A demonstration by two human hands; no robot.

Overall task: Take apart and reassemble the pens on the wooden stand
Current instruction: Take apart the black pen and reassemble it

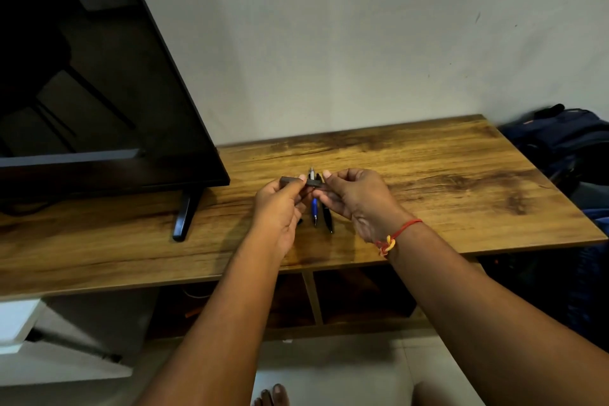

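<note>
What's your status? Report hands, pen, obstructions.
Left hand and right hand both pinch a dark pen, held level over the wooden stand. Blue pen and black pen lie beneath. TV foot off left, not blocking.

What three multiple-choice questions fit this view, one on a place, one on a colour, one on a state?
1. The television stands on which part of the wooden stand? A left, B right, C front middle.
2. The thread on the right wrist is mostly: A green, B red, C white.
3. The dark pen piece is: A lying on the stand, B pinched by left hand and right hand, C standing in a cup.
Answers: 1 A, it fills the left end; 2 B, red with a yellow knot; 3 B, both hands pinch it above the stand.
</note>
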